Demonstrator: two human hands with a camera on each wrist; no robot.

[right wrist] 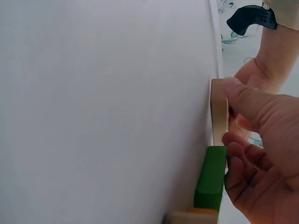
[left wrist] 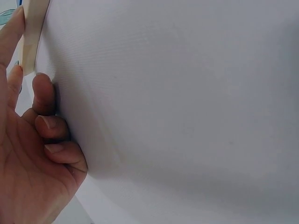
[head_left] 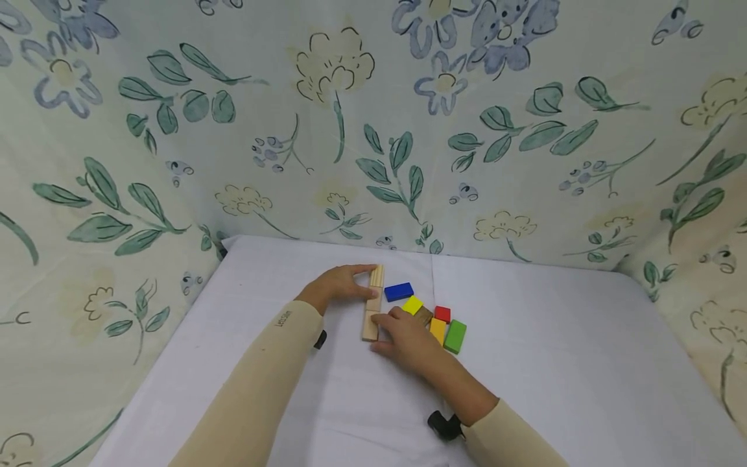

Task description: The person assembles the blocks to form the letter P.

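Three plain wooden blocks lie end to end in a row on the white cloth: a far block [head_left: 377, 275], a middle block [head_left: 374, 299] and a near block [head_left: 370, 326]. My left hand [head_left: 335, 287] holds the far part of the row, index finger at the far end and thumb against the middle block's side. In the left wrist view its other fingers curl beside the wooden block [left wrist: 33, 35]. At the near block, my right hand [head_left: 408, 340] grips with thumb at the near end and index finger along the right side. The right wrist view shows that thumb on the wooden block [right wrist: 218, 109].
Right of the row lie a blue block [head_left: 399, 292], a yellow block [head_left: 413, 305], a brown block [head_left: 424, 316], a red block [head_left: 443, 314], an orange block [head_left: 438, 331] and a green block [head_left: 455, 336]. A floral curtain [head_left: 385, 130] hangs behind the cloth-covered table [head_left: 554, 363].
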